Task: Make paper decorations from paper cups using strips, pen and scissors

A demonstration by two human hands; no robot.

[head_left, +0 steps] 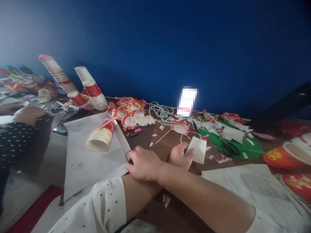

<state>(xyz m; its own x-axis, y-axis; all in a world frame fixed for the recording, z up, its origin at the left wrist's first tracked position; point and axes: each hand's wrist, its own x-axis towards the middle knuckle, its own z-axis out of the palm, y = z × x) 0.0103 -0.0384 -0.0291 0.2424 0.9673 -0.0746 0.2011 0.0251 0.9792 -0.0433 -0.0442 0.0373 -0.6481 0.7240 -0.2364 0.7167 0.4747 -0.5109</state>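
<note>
My forearms cross, the right one lying over the left. My left hand (181, 156) comes out on the right side and pinches a small cream-white piece of paper (199, 149) between thumb and fingers. My right hand (143, 163) is curled at the right edge of a white sheet (94, 168) with handwriting on it. A dark bit shows between its thumb and forefinger, too small to name. Nested paper cups (100, 137) lie on their side on that sheet. Beyond my left hand lies a red-and-white paper decoration (179, 127) on a stick.
Scissors (229, 149) rest on a green sheet (252, 152) among paper scraps. Paper figures (130, 121), a coiled cable (161, 111) and a lit phone (187, 102) are near the blue wall. Cup stacks (92, 90) lean there. Another person's dotted sleeve (18, 140) is at left.
</note>
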